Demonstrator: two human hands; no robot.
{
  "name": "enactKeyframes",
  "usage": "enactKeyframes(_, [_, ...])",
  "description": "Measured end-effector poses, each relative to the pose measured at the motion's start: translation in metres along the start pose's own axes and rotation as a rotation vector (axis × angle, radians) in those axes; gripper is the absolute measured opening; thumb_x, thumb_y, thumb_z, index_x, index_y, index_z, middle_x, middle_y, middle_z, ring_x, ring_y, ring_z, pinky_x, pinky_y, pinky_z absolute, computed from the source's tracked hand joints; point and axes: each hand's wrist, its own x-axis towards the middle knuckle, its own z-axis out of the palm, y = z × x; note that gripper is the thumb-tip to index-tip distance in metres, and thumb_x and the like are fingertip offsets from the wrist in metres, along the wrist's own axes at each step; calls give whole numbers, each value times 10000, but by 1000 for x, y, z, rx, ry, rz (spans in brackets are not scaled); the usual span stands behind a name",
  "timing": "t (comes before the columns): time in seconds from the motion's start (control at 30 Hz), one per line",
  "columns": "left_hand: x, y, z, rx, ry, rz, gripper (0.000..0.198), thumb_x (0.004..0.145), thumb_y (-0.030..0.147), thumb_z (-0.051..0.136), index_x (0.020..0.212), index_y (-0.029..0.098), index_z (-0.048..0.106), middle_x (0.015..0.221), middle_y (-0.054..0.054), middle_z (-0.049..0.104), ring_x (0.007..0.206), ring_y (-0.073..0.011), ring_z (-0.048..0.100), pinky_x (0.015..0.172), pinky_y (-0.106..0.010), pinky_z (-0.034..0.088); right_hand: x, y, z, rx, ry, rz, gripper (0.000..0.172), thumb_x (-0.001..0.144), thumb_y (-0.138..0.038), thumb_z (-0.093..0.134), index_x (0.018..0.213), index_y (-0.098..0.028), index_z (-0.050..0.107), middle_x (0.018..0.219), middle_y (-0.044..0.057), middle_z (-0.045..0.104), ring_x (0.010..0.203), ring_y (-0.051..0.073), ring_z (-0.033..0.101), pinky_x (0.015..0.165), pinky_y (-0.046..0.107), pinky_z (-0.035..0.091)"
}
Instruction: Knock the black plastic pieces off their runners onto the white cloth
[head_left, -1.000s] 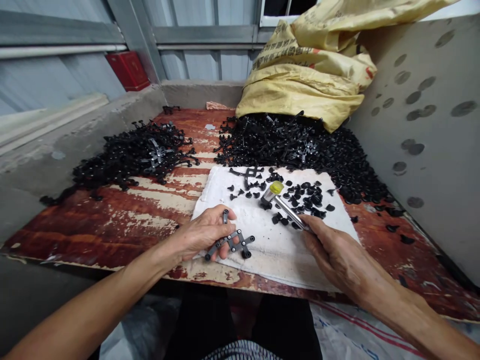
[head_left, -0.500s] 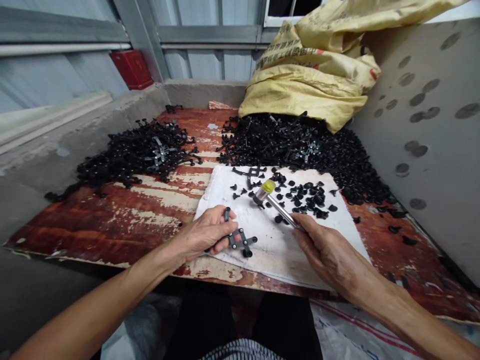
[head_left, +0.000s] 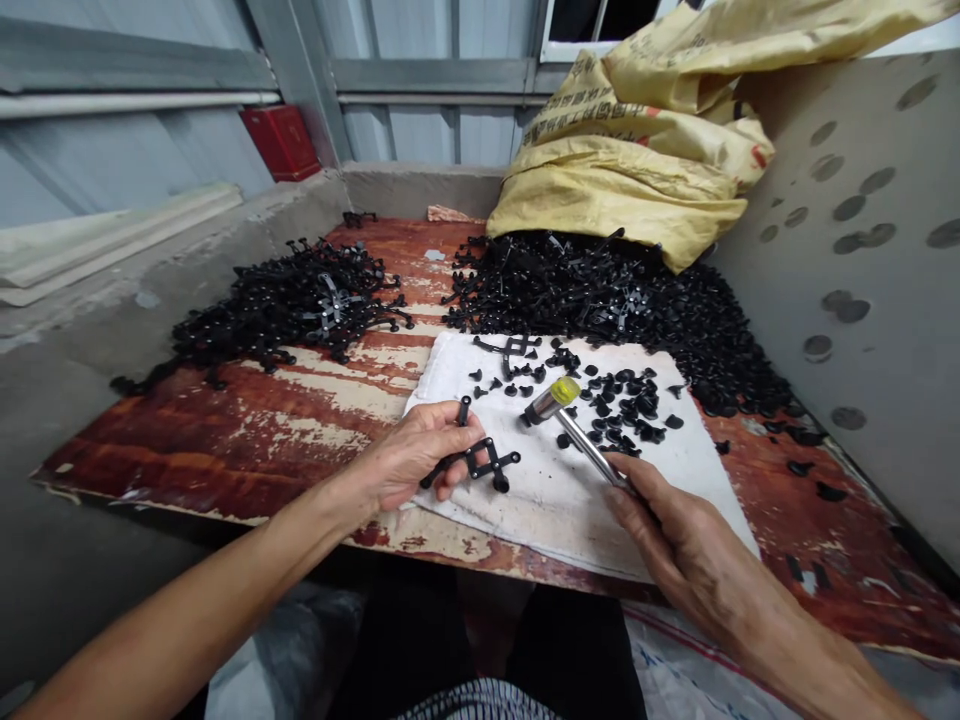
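The left grip [head_left: 421, 452] is clamped on a black, jointed lattice of flat crossing bars [head_left: 493, 462], knob-ended and dotted with shiny pivots; fingers hide part of it. The right grip [head_left: 667, 515] wraps a bright metal hammer with a yellow face [head_left: 577, 437], its handle end hidden. Beyond both grips, small black mushroom-shaped pieces [head_left: 634, 400] overlap indistinctly on soiled white cloth [head_left: 547, 515].

Soft light, hammer [head_left: 580, 435] glinting, shadow beneath tabletop [head_left: 247, 430], stretched edges, black pile [head_left: 570, 285] perhaps underexposed
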Motion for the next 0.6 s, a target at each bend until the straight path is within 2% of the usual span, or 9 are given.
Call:
enactKeyframes(0.07, [1, 3, -3, 33, -18, 4, 251, 729, 322, 715, 778, 165, 526, 649, 4, 631, 358, -27, 414, 312, -146, 328, 1, -1, 1, -23, 9, -24, 279, 941, -244, 358, 1079, -120, 566, 707, 103, 721, 586, 237, 705, 521, 303, 482])
enactKeyframes(0.23, [3, 4, -9, 149, -59, -72, 203, 762, 321, 670, 746, 164, 542, 424, 44, 512, 301, -47, 388, 305, -145, 306, 15, -3, 3, -79, -13, -65, 262, 914, -213, 354, 1032, -127, 571, 628, 70, 673, 498, 223, 659, 476, 302, 440])
enactKeyframes(0.3, [3, 3, -10, 139, -61, -77, 193, 767, 311, 661, 749, 163, 538, 501, 18, 579, 303, -39, 396, 302, -144, 290, 21, -6, 4, -68, -26, -77, 247, 909, -206, 357, 1003, -141, 575, 614, 56, 659, 486, 214, 647, 464, 295, 424])
enactKeyframes(0.4, [5, 8, -12, 110, -51, 11, 153, 785, 256, 646, 866, 146, 577, 645, -9, 648, 317, -11, 387, 308, -130, 248, 30, -9, 6, -32, -21, -67, 257, 901, -218, 359, 1000, -134, 581, 577, 41, 637, 444, 198, 616, 432, 283, 400])
enactKeyframes(0.47, [10, 17, -13, 139, -36, 58, 209, 810, 202, 619, 1005, 130, 600, 631, 1, 635, 314, 0, 367, 319, -125, 218, 37, -10, 8, -42, -16, -43, 278, 897, -237, 358, 1016, -124, 583, 574, 45, 635, 440, 200, 606, 430, 286, 396])
enactKeyframes(0.6, [25, 35, -12, 241, -9, 15, 300, 838, 111, 556, 1135, 116, 598, 595, 28, 585, 306, -3, 346, 322, -144, 171, 48, -7, 11, -83, -27, -19, 264, 879, -254, 369, 997, -152, 582, 576, 45, 632, 456, 209, 590, 457, 300, 397])
